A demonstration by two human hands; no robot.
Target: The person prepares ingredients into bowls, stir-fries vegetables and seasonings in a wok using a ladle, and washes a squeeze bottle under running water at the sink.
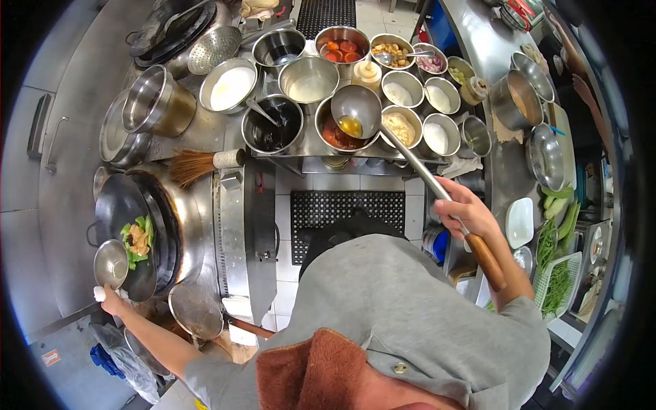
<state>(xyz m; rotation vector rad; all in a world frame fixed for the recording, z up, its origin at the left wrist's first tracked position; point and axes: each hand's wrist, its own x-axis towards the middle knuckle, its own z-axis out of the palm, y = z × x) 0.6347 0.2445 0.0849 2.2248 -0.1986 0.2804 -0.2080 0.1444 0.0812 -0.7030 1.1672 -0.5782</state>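
Observation:
My right hand (468, 213) is wrapped around the shaft of a ladle (357, 109), above its wooden handle. Some yellow liquid lies in the ladle's bowl, which is over a steel pot of red sauce (335, 137). At far left, my left hand (115, 301) is closed on a white cloth (102, 294) at the near rim of a dark wok (141, 277). A small metal bowl (111, 263) is right by that hand, overlapping the wok; whether the fingers also grip it I cannot tell. Green vegetables with brown pieces (139, 239) lie in the wok.
Several steel pots with sauces and ingredients crowd the counter ahead, including a pot of dark sauce (273, 123) and a squeeze bottle (367, 74). A bamboo brush (198, 165) lies beside the stove. A round strainer (196, 311) is near my left forearm. Greens fill a white basket (559, 280) at right.

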